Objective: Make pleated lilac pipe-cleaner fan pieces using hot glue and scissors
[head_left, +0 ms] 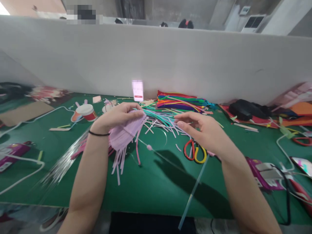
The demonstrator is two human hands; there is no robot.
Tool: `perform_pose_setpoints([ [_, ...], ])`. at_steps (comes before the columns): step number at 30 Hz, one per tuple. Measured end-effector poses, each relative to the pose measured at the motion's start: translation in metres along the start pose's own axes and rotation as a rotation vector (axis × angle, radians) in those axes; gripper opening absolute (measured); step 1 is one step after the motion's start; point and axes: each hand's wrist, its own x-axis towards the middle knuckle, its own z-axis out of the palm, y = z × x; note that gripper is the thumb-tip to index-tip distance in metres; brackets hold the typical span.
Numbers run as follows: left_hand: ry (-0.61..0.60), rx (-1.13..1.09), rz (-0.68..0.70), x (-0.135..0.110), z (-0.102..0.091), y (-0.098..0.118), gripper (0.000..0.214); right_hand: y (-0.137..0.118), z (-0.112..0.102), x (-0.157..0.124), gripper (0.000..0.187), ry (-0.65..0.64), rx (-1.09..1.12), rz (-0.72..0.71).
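Observation:
My left hand [116,117] is closed around a thick bundle of pale pink pipe cleaners [124,136]; their loose ends hang down toward the green table [151,191]. A black band sits on that wrist. My right hand [200,130] hovers to the right with its fingers bent and slightly apart, its fingertips near loose pink and teal pipe cleaners [163,122]; I see nothing gripped in it. Scissors with red and yellow handles [195,152] lie just under the right hand. A thin wire with a pink bead [149,147] lies between my hands.
A stack of many-coloured pipe cleaners [179,100] lies by the white partition [156,61], next to a propped phone [137,91]. A paper cup [85,112] lies at the left. Glue guns [265,174] [13,152] with cords sit at both sides. A clear glue stick [192,195] reaches over the front edge.

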Motion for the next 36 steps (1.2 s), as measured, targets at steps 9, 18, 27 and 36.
perform_pose_setpoints([
  [9, 0.611, -0.496, -0.139, 0.023, 0.043, -0.028, 0.019, 0.007, 0.07, -0.036, 0.013, 0.222, 0.131, 0.004],
  [18, 0.798, -1.132, -0.34, -0.007, 0.112, -0.044, 0.015, 0.068, 0.122, -0.027, 0.033, 0.004, 0.894, 0.429],
  [27, 0.779, -1.276, -0.366, -0.016, 0.129, -0.054, 0.019, 0.075, 0.121, -0.031, 0.032, -0.003, 1.148, 0.525],
  [36, 0.761, -1.342, -0.413, -0.016, 0.132, -0.049, 0.023, 0.079, 0.122, -0.033, 0.018, -0.005, 1.125, 0.423],
])
